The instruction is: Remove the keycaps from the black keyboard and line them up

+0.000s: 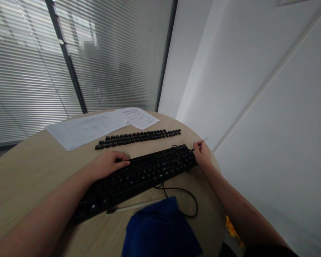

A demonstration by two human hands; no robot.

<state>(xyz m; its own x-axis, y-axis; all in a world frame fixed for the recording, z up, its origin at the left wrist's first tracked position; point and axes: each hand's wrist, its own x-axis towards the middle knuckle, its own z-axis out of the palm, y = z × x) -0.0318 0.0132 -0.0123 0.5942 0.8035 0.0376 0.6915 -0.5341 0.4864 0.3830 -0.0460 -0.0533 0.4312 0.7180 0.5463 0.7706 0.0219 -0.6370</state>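
A black keyboard (149, 167) lies slantwise on the round wooden table. My left hand (109, 165) rests over its far edge, thumb and fingers closed on the rim. At the keyboard's right end, my right hand (202, 154) pinches a small wire keycap puller (205, 139), whose thin wires stick up past the fingers; its other end is mostly hidden. Beyond the keyboard, several loose black keycaps (139, 137) are laid out in rows. The keyboard's black cable (195, 201) loops on its near side.
Printed sheets (93, 126) lie toward the back of the table (24, 167). A blue cloth (160, 228) sits at the near side, beside a thin pale stick with a dark end (133, 206). A white wall (256, 89) stands close on the right, with glass and blinds (117, 64) behind.
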